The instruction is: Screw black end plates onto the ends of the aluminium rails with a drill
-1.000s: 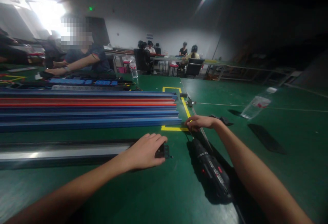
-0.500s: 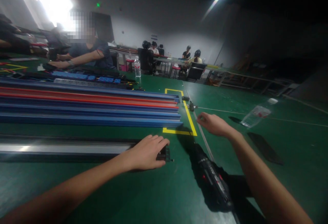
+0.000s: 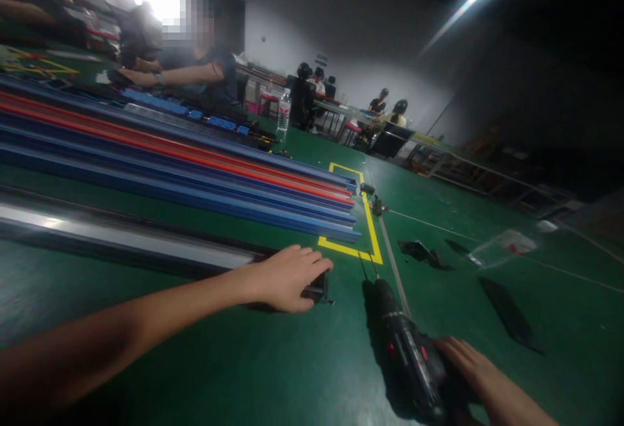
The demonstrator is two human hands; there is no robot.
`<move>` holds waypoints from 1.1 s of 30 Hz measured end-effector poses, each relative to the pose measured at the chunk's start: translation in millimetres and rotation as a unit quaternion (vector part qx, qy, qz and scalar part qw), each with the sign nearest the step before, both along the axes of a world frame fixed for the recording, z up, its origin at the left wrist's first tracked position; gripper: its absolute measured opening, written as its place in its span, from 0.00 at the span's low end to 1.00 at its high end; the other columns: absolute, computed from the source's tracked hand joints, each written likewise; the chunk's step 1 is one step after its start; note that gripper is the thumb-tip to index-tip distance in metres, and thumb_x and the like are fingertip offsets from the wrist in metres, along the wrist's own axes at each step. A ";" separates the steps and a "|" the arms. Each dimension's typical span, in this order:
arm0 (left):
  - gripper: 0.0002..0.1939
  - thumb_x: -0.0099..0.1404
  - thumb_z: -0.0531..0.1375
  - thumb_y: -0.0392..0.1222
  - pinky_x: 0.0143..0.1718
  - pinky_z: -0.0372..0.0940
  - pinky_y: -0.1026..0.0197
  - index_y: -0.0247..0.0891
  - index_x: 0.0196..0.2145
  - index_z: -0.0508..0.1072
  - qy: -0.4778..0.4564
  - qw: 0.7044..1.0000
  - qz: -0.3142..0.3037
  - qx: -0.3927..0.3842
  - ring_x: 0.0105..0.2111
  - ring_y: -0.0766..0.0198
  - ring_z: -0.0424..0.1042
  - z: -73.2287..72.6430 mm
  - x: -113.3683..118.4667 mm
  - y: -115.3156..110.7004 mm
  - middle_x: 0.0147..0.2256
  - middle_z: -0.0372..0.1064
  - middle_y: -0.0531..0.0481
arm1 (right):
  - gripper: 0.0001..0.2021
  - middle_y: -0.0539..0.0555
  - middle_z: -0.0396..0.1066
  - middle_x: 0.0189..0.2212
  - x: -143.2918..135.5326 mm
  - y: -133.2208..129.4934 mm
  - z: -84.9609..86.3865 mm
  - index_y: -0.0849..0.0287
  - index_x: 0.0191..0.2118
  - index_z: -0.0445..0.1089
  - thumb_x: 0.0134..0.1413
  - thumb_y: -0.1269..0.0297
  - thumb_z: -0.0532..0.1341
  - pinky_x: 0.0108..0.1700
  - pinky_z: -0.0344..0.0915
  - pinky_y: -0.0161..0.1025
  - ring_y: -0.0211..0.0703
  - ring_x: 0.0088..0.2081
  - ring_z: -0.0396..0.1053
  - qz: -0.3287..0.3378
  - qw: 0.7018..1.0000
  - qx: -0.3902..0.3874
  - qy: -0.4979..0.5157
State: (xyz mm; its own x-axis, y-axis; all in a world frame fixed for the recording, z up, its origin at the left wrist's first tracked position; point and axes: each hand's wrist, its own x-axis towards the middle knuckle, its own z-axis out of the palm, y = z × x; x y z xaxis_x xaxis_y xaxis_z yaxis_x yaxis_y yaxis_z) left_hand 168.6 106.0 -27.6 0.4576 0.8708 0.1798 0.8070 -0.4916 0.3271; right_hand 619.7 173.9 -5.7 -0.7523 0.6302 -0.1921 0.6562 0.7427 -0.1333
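Fingers [image 3: 316, 268] of our L hand [image 3: 283, 283] are half curled, holding the long bar [image 3: 146, 242] by its black end [image 3: 320, 288]. Our R hand [image 3: 480, 367] touches the drill [image 3: 408, 348] (can't tell if it grips).

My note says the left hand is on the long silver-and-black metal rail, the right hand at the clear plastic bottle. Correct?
The bottle is wrong: the head view shows the right hand at the black power drill with red marks. The left hand is on the metal rail.
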 end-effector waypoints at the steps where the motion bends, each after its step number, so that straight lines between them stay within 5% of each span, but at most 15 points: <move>1: 0.28 0.58 0.63 0.48 0.46 0.60 0.51 0.40 0.55 0.65 0.003 1.000 0.001 -0.001 0.45 0.50 0.70 -0.2 0.1 0.0 0.45 0.71 0.44 | 0.33 0.65 0.70 0.59 -9.3 -2.7 -0.9 0.50 0.64 0.64 0.48 0.67 0.61 0.56 0.70 0.68 0.70 0.58 0.69 -0.004 1.000 0.008 -0.001; 4: 0.26 0.59 0.63 0.48 0.46 0.60 0.52 0.41 0.54 0.65 0.013 1.000 0.003 -0.007 0.46 0.50 0.69 0.4 0.0 -0.1 0.46 0.71 0.44 | 0.28 0.63 0.78 0.47 -44.4 -9.1 0.1 0.47 0.57 0.69 0.47 0.68 0.60 0.49 0.75 0.63 0.64 0.47 0.77 -0.024 1.000 -0.007 0.010; 7: 0.27 0.59 0.64 0.49 0.46 0.60 0.52 0.41 0.54 0.65 0.021 1.000 0.002 -0.011 0.46 0.50 0.69 2.0 -0.1 0.0 0.46 0.71 0.45 | 0.34 0.65 0.79 0.44 -65.2 -11.4 -0.9 0.51 0.62 0.61 0.46 0.65 0.62 0.44 0.75 0.62 0.65 0.42 0.78 -0.039 0.999 0.007 0.030; 18: 0.31 0.60 0.64 0.51 0.50 0.63 0.49 0.41 0.58 0.63 0.033 0.999 0.006 -0.020 0.48 0.49 0.69 2.9 -1.1 -2.1 0.49 0.69 0.42 | 0.35 0.63 0.79 0.39 -56.0 -9.0 -9.2 0.61 0.63 0.58 0.45 0.68 0.59 0.35 0.76 0.50 0.57 0.35 0.79 0.033 0.997 0.058 0.035; 23: 0.40 0.59 0.65 0.60 0.61 0.53 0.36 0.42 0.64 0.60 0.057 0.995 0.001 0.079 0.66 0.37 0.49 10.0 4.5 -8.1 0.66 0.51 0.34 | 0.30 0.61 0.79 0.34 -56.6 -10.8 -12.8 0.63 0.59 0.61 0.46 0.75 0.55 0.30 0.74 0.45 0.52 0.30 0.79 0.035 0.990 0.140 0.004; 27: 0.23 0.68 0.58 0.57 0.65 0.39 0.32 0.36 0.51 0.72 0.123 0.976 -0.037 0.175 0.58 0.46 0.61 20.4 28.2 -7.2 0.52 0.69 0.39 | 0.32 0.58 0.79 0.30 -61.3 -15.2 -11.3 0.63 0.57 0.64 0.41 0.79 0.54 0.28 0.72 0.43 0.52 0.28 0.78 0.042 0.978 0.205 -0.015; 33: 0.12 0.68 0.62 0.47 0.53 0.56 0.41 0.34 0.35 0.76 0.192 0.955 -0.026 0.223 0.47 0.48 0.67 19.9 65.1 3.9 0.36 0.74 0.43 | 0.31 0.59 0.80 0.32 -47.1 -22.5 -14.7 0.63 0.56 0.68 0.42 0.78 0.53 0.31 0.73 0.43 0.51 0.30 0.78 0.035 0.951 0.305 0.042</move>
State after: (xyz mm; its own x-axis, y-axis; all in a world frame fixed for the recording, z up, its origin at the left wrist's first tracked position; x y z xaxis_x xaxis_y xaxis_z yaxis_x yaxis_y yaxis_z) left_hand 233.6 109.9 -7.8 0.6050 0.7215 0.3369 0.7961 -0.5558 -0.2393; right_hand 572.6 151.5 -20.4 -0.7929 0.5528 0.2564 0.6086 0.7399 0.2866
